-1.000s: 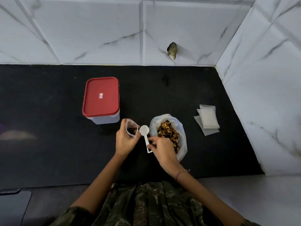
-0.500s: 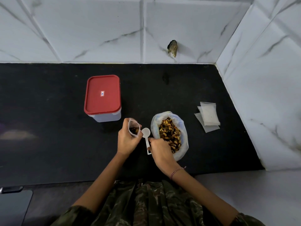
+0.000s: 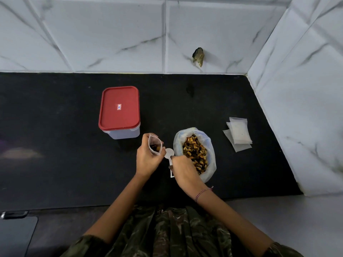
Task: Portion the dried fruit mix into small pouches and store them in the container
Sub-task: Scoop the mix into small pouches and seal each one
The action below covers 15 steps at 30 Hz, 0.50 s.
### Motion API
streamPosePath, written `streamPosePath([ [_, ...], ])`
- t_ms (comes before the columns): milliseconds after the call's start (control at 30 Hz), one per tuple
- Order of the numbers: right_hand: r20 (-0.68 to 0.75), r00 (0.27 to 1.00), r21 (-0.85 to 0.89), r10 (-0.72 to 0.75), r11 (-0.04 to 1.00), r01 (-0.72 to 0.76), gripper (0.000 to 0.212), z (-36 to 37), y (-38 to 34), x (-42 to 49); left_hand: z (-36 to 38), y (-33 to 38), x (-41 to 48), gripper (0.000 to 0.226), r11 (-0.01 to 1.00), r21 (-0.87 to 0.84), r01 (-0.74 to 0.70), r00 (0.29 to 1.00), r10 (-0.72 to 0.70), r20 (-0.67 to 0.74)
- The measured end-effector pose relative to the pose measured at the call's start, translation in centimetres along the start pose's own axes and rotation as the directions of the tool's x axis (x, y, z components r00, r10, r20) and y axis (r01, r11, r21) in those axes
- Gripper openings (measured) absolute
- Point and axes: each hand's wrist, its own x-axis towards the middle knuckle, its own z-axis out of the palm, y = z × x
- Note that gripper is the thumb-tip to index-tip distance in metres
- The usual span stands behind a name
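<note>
My left hand (image 3: 147, 160) holds a small clear pouch (image 3: 155, 143) upright with its mouth open; a little dried fruit shows inside it. My right hand (image 3: 182, 168) grips the handle of a white plastic spoon (image 3: 169, 153), whose empty bowl sits just right of the pouch. An open plastic bag of dried fruit mix (image 3: 195, 154) stands immediately right of the spoon. The container (image 3: 119, 112), with its red lid on, sits behind and left of my left hand. A small stack of empty pouches (image 3: 238, 133) lies to the far right.
The black countertop (image 3: 55, 136) meets white marble tiles at the back and a marble wall on the right. A dark chip (image 3: 198, 55) marks the back tiles. A dark flat device (image 3: 16, 236) lies at the lower left.
The hands, pouch and spoon keep the same pose; the view has shifted slightly, and the spoon bowl stays empty beside the pouch.
</note>
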Motion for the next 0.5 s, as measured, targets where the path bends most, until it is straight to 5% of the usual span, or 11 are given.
streamPosePath([
  [100, -0.299, 0.953, 0.305, 0.051, 0.951, 0.045, 0.030, -1.7, 0.1, -0.6, 0.1, 0.5, 0.1, 0.038, 1.000, 0.010, 0.016, 1.000, -0.016, -0.022],
  [200, -0.392, 0.912, 0.508, 0.125, 0.855, 0.101, 0.043, -2.6, -0.3, -0.7, 0.5, 1.3, 0.2, 0.040, 0.999, 0.025, 0.046, 0.997, -0.044, -0.059],
  [333, -0.377, 0.921, 0.501, 0.097, 0.858, 0.115, 0.054, -2.7, -1.2, -0.2, 1.2, 1.9, 0.7, 0.031, 0.988, 0.095, 0.124, 0.988, -0.114, -0.104],
  [500, -0.454, 0.888, 0.440, 0.072, 0.885, 0.153, 0.022, -3.3, -0.9, 0.6, 1.6, 2.0, 1.1, 0.037, 0.975, 0.133, 0.175, 0.981, -0.161, -0.111],
])
